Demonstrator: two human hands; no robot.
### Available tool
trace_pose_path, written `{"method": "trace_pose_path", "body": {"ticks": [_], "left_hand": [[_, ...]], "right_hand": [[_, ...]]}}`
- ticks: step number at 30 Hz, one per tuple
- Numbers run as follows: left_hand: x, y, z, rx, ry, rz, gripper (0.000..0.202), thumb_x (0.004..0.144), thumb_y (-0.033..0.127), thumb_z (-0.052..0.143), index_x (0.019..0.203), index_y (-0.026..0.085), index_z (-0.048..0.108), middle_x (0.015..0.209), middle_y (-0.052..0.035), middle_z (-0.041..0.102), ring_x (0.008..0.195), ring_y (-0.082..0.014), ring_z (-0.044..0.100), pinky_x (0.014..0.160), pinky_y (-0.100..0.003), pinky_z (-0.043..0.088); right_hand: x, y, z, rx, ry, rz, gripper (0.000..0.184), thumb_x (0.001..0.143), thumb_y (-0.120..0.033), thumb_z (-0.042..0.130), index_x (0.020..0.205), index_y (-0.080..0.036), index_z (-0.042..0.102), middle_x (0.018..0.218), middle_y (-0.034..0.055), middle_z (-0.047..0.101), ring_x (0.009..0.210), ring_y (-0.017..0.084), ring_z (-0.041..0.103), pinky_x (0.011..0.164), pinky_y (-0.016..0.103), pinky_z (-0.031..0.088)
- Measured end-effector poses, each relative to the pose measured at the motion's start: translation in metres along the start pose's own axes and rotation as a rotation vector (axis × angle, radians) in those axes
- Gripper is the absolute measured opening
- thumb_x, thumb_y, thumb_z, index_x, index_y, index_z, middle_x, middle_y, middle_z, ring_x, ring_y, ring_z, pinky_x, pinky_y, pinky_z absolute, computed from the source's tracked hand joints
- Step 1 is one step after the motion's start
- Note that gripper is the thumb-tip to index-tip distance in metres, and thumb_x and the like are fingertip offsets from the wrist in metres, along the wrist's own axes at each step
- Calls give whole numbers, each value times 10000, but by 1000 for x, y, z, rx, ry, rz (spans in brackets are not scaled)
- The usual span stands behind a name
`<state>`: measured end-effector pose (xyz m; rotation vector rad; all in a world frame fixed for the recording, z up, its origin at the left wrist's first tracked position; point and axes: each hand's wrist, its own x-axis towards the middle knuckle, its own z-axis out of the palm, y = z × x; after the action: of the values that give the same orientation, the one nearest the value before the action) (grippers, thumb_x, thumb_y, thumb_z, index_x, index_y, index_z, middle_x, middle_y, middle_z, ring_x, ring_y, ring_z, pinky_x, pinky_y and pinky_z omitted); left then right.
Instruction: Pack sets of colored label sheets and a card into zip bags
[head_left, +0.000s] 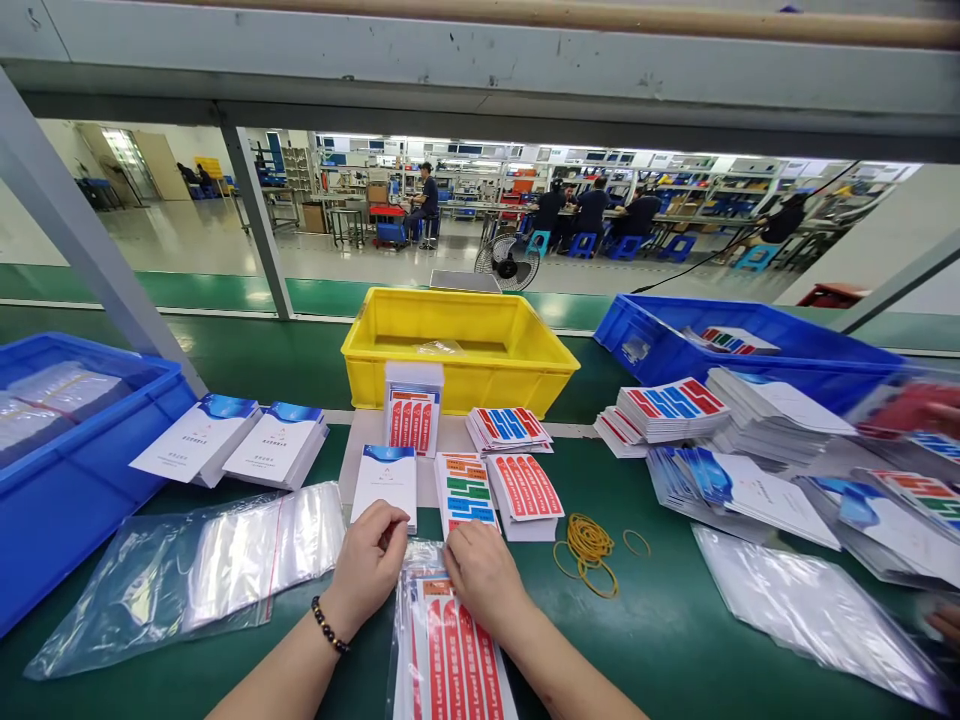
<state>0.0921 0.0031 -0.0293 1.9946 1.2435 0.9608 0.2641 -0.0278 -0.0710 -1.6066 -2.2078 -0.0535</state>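
My left hand [369, 562] and my right hand [484, 572] both pinch the top edge of a clear zip bag [450, 650] lying on the green table in front of me. The bag holds a red and white sticker sheet. My left wrist wears a dark bead bracelet [328, 626]. Just beyond my fingers lie a white and blue booklet [385, 484], a sheet of coloured stickers [465, 492] and a stack of red sticker sheets [526, 494].
A yellow bin [459, 352] stands at the back centre, a blue bin [67, 470] at left, another blue bin [750, 350] at right. Clear bags [202, 570] lie left, rubber bands [591, 552] right, booklet stacks [750, 440] far right. Another person's fingers [946, 624] show at the right edge.
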Motion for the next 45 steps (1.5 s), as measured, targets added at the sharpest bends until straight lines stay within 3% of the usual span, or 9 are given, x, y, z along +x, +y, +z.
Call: {"method": "trace_pose_path", "body": {"ticks": [5,8,12,19,28,31,36,41,45], "left_hand": [[-2,3,-20,9,189,123,155,844,214,386,887,192,533,896,-67,585,887,-192,540,790,-307,431],[-7,6,-44,108,201,130,158,841,227,397,911,199,536,927,-63,591,913,-197,537,817,-312,419],[-14,-2,-74,264,125,-30,201,853,301,357,824,204,531,820,-46,600,785,-190,562,690,-280,427],[-20,-39,-88,626,-247,-481,229,793,372,424,673,189,490,668,-70,604,653,-240,566,538,-286,321],[-20,-42,-91,500,-285,-470,196,783,251,385,625,180,477,676,-57,604,640,-208,549,541,-267,307],[-20,-22,-84,394,-280,-423,247,813,306,334,633,186,455,646,-10,568,608,-161,520,534,-239,326],[-19,11,-41,24,-358,-278,223,779,310,391,629,171,480,618,11,531,593,-134,476,543,-226,332],[-9,22,-2,-151,-366,-246,221,751,294,444,574,169,484,572,21,522,564,-125,455,537,-230,312],[2,20,14,-272,-271,-337,324,772,415,422,549,180,435,497,42,439,487,-111,421,487,-221,324]], "right_hand": [[-9,-24,-25,118,-107,-103,246,830,-299,484,965,-134,606,1049,136,594,974,273,508,838,411,365],[-15,-38,-35,225,-408,-226,742,735,-608,518,1312,-160,384,1391,162,320,1257,358,270,1005,545,189],[-14,-45,-32,274,-660,-155,830,750,-679,423,1381,-168,249,1441,166,138,1320,337,97,1040,573,49],[-20,-38,-10,321,-619,-166,796,778,-622,449,1396,-197,180,1455,118,49,1326,318,12,1050,562,3],[4,-39,-35,630,-193,-80,366,852,-344,436,1152,-157,530,1266,145,483,1195,254,406,1010,448,313],[11,-40,-28,946,-129,68,349,887,-412,362,961,-171,604,1018,127,617,951,219,578,837,378,461],[13,-42,-1,1367,-340,374,558,785,-631,394,943,-127,573,616,31,591,508,160,590,467,269,465],[8,-27,-6,838,-83,221,247,847,-289,416,922,-163,613,712,53,635,708,191,610,649,302,474],[1,-17,-6,415,34,13,367,833,-129,295,1083,-140,564,798,95,640,704,198,599,624,304,473]]}}
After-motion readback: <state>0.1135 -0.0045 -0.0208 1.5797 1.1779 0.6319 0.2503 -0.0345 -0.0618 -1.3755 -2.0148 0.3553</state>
